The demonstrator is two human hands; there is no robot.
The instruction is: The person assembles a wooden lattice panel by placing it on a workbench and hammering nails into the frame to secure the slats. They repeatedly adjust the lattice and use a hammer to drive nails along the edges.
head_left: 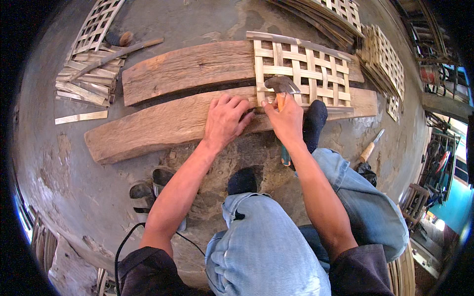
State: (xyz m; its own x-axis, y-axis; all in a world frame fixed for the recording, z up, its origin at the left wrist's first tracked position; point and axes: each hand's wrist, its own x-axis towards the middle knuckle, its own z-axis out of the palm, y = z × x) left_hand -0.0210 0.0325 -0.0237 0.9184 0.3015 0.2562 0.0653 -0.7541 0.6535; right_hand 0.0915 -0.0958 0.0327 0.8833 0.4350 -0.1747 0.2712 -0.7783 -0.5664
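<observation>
My right hand (286, 120) is closed round a claw hammer (282, 85), its dark metal head up and its orange and teal handle running down below the fist. The thumb of that hand rests at the near left corner of a woven bamboo lattice panel (310, 66). The lattice lies across two thick wooden planks (190, 64), with grey-brown strips along its far and near edges. On the nearer plank (148, 126), my left hand (227, 118) is curled beside the same corner. Whatever its fingers pinch is too hidden to name. My dark-socked foot (314, 121) presses near the lattice's near edge.
Loose bamboo strips (89, 81) and a stick (118, 58) lie at the far left. Stacked lattice panels (382, 61) stand at the far right. A knife with a wooden handle (371, 146) is on the floor to the right. Sandals (143, 194) sit left of my legs.
</observation>
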